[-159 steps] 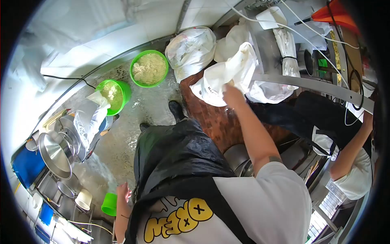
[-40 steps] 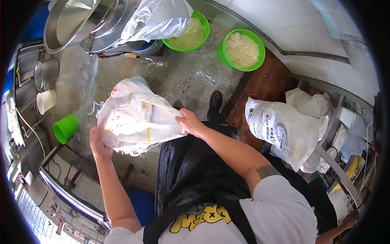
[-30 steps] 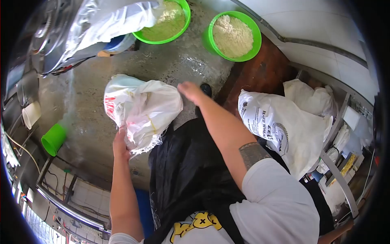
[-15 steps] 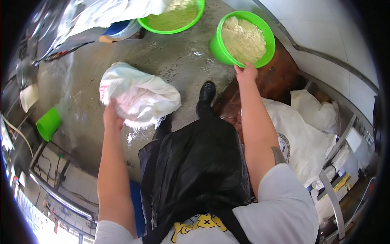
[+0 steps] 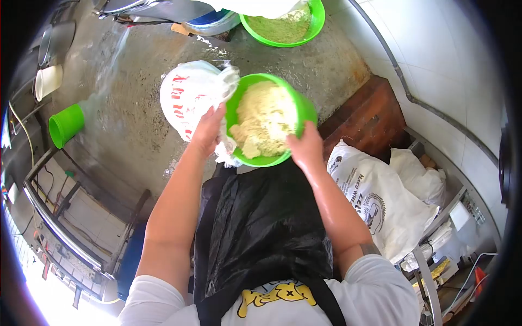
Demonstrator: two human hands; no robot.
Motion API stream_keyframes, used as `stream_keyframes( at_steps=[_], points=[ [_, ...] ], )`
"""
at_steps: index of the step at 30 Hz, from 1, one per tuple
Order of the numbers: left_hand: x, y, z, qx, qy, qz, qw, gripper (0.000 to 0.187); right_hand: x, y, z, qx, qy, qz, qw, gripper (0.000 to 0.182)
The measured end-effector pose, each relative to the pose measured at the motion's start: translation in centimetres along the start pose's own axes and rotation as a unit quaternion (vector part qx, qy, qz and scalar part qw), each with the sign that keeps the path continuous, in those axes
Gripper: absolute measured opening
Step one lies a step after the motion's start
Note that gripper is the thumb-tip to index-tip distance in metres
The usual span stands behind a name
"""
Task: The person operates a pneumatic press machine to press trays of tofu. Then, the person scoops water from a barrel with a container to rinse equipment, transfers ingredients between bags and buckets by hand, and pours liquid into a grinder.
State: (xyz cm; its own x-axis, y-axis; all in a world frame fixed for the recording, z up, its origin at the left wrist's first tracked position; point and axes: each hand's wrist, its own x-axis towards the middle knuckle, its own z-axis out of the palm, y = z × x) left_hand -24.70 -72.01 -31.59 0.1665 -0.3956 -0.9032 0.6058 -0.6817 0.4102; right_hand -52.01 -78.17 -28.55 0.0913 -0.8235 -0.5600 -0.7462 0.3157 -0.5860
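Note:
My left hand is closed on the gathered edge of a white woven sack with red lettering, which hangs left of the bucket. A bright green bucket holds pale, clumpy flour-like powder and tilts toward the sack. My right hand grips the bucket at its right side, near the rim. Sack mouth and bucket rim meet or overlap; whether they touch cannot be made out.
Another green tub of powder stands at the top. Left are a small green bucket and a white container. A large printed flour sack lies on the right beside a brown board. The floor looks wet.
My right hand has brought the green bucket leftward and closer to my body, tilting it toward the sack. The left hand has moved right with the sack, whose red lettering now shows.

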Motion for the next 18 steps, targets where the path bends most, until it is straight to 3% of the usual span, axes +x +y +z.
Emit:
stream_keyframes(
  at_steps=[1,3,4,5,6,7,8,10,11,12,14,18],
  points=[
    [0.8,-0.2,0.1,-0.005,0.001,0.001,1.000,0.071,0.8,-0.9,2.1,-0.044,-0.037,-0.041,0.997,0.043],
    [3.1,-0.5,-0.7,0.199,-0.074,0.053,0.976,0.076,3.1,-2.6,7.3,-0.070,-0.095,-0.089,0.989,0.045],
    [3.1,-0.4,-0.9,0.195,-0.070,0.053,0.977,0.076,4.0,-4.5,9.7,-0.054,-0.118,-0.079,0.988,0.049],
    [2.7,0.0,-1.0,0.283,-0.106,0.061,0.951,0.071,4.8,-5.9,11.9,-0.038,-0.141,-0.066,0.987,0.053],
    [2.7,0.2,-1.6,0.369,-0.141,0.071,0.916,0.067,6.2,-5.7,14.5,-0.012,-0.147,-0.125,0.981,0.057],
    [4.0,-1.8,-3.6,0.389,-0.117,0.076,0.911,0.072,7.3,-5.1,17.1,0.015,-0.154,-0.180,0.971,0.062],
    [3.7,-2.2,-5.4,0.389,-0.114,0.069,0.912,0.072,7.6,-6.2,18.5,0.017,-0.160,-0.176,0.971,0.062],
    [2.5,-3.2,-8.4,0.265,-0.080,0.179,0.944,0.081,8.5,-8.1,20.4,-0.105,-0.174,-0.129,0.971,0.068],
    [1.8,-3.4,-9.6,0.262,-0.081,0.176,0.945,0.081,9.1,-8.5,21.0,-0.107,-0.176,-0.126,0.970,0.068],
    [1.0,-3.5,-10.7,0.353,-0.032,0.127,0.926,0.080,9.9,-8.9,21.4,-0.128,-0.153,-0.123,0.972,0.070],
    [-0.8,-4.1,-12.6,0.519,0.066,0.023,0.852,0.080,10.9,-9.1,21.4,-0.152,-0.131,-0.117,0.973,0.071],
    [-0.7,-6.3,-13.7,0.486,0.021,0.048,0.873,0.070,12.1,-9.5,21.0,-0.162,-0.147,-0.140,0.966,0.073]
  ],
)
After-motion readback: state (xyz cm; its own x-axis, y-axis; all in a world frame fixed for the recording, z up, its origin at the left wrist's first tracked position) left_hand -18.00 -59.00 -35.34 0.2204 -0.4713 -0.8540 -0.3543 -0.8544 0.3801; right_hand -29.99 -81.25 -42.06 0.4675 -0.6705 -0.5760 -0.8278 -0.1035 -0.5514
